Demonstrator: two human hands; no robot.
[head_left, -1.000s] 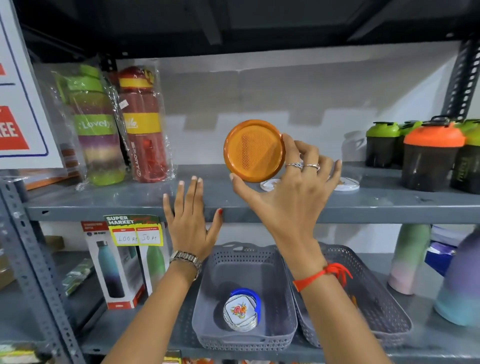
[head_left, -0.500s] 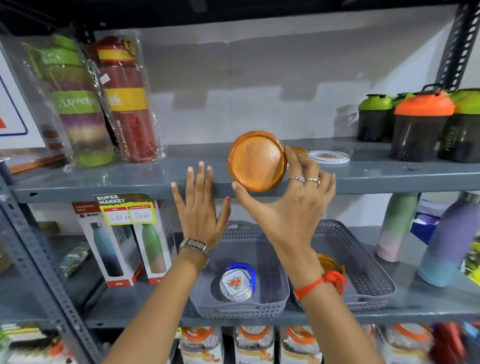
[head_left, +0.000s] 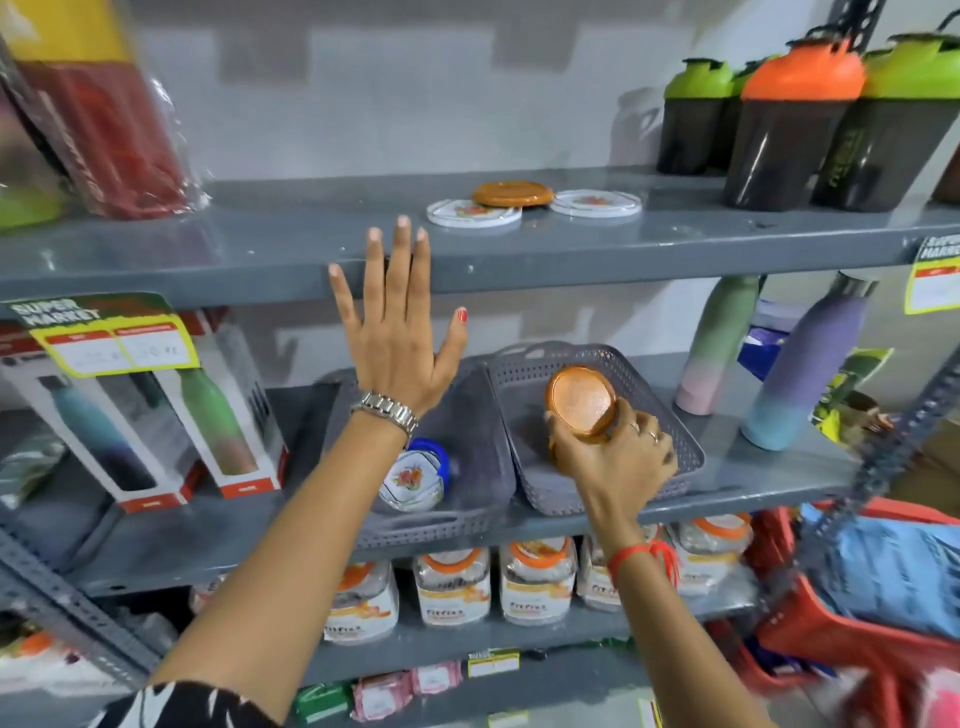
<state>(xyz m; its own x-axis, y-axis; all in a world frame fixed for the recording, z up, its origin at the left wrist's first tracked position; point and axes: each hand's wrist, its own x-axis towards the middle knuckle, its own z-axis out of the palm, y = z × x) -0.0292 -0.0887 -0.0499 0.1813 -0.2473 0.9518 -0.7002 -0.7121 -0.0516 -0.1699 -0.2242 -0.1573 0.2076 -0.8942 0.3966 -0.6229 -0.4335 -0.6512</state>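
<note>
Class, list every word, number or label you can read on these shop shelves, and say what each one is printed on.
"SUPER MARKET": left price tag, hanging from the upper shelf; its prices are blurred.
Same words, cut off by the picture's edge: right price tag.
"Fitfrax", unsure: clear jars, lowest row.
Lettering on the black shaker: blurred.
Orange lid in the right hand: no text.

grey upper shelf (head_left: 311, 249): two white lids (head_left: 474, 212) and a brown-orange lid (head_left: 512, 193) mid-board, shaker bottles (head_left: 789, 130) right, wrapped bottles (head_left: 104, 130) left. middle shelf (head_left: 753, 467) carries two grey baskets (head_left: 530, 364), boxed bottles (head_left: 156, 426), pastel bottles (head_left: 810, 364).
</note>
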